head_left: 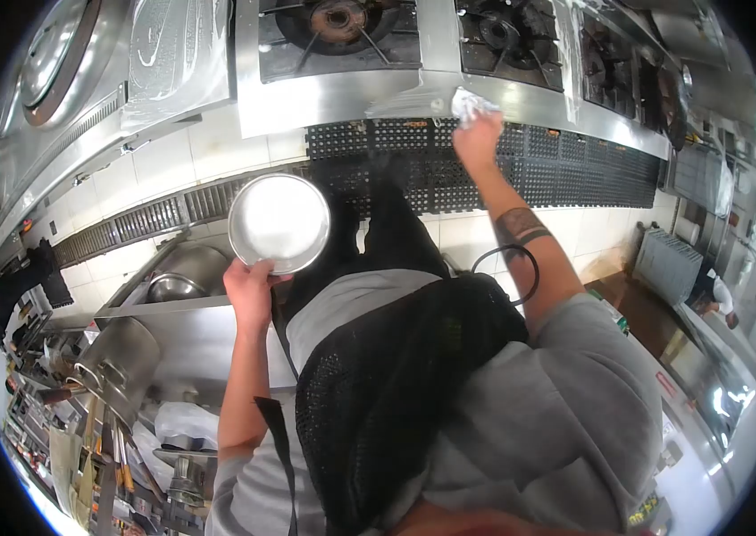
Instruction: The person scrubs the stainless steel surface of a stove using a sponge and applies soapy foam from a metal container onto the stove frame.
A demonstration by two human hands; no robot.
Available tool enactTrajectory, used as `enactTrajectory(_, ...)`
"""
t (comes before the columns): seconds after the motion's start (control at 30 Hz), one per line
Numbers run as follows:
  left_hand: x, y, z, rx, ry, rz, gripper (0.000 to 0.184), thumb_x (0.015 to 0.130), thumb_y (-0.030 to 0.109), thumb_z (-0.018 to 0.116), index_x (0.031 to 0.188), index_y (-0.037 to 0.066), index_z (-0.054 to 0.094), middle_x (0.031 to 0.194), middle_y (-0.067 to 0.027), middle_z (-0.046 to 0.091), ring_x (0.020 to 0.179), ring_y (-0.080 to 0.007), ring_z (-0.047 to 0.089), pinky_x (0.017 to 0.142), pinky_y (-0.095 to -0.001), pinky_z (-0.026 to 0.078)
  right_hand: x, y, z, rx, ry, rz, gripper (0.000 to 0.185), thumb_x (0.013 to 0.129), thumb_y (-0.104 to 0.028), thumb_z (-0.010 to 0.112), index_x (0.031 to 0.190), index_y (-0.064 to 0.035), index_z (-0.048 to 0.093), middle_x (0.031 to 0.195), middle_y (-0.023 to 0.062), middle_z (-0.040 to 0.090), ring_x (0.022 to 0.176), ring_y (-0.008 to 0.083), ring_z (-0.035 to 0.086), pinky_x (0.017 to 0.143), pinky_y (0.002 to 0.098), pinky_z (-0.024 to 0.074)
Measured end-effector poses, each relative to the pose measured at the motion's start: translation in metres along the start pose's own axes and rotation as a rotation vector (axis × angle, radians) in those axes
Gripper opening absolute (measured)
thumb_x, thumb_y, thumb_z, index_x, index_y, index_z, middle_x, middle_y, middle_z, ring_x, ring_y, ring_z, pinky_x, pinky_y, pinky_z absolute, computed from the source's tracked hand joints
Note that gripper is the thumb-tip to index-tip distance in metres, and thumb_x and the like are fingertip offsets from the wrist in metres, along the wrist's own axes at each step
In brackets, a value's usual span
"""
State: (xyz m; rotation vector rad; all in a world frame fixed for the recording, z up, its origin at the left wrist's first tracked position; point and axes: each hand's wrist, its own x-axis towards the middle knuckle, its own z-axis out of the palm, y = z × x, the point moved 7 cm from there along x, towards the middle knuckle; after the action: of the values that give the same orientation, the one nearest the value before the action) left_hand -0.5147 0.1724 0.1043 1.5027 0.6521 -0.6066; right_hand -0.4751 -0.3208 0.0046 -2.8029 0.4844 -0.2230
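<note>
My left hand (251, 290) grips the near rim of a round metal bowl (279, 223), thumb over the edge. The bowl is held level above the floor, and its inside looks bright white; I cannot tell what is in it. My right hand (479, 141) is closed around a crumpled white cloth (471, 105) at the front edge of the steel stove (413, 96), below the middle burner. The cloth touches or nearly touches the steel, which shows whitish streaks.
Gas burners (338, 22) line the stove top. A foamy steel surface (177, 58) lies to its left. Black perforated mats (574, 170) and a floor grate (150, 219) run below. A large pot (119, 362) and utensils stand lower left. Another person (719, 299) is at far right.
</note>
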Motion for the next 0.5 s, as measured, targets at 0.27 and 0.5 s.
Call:
enactTrajectory(0.27, 0.014, 0.002, -0.007, -0.005, -0.004, 0.001, 0.027, 0.088, -0.003, 0.056, 0.111, -0.015, 0.063, 0.102, -0.0186, 0.071, 0.082, -0.024, 0.072, 0.067, -0.035, 0.065, -0.059, 0.036, 0.044, 0.111, -0.176, -0.038, 0.027, 0.078, -0.01, 0.067, 0.104, -0.0057, 0.072, 0.115, 0.0181, 0.069, 0.111, 0.0388, 0.064, 0.095, 0.0496, 0.0505)
enactTrajectory(0.5, 0.022, 0.003, 0.014, 0.025, -0.036, -0.052, 0.027, 0.089, -0.004, 0.056, 0.112, -0.014, 0.063, 0.102, -0.0179, 0.071, 0.083, -0.0242, 0.072, 0.068, -0.0348, 0.065, -0.078, 0.065, 0.003, 0.029, -0.314, 0.192, 0.019, 0.091, -0.008, 0.056, 0.1, -0.0058, 0.073, 0.107, 0.0186, 0.071, 0.101, 0.0391, 0.067, 0.086, 0.0447, 0.0544)
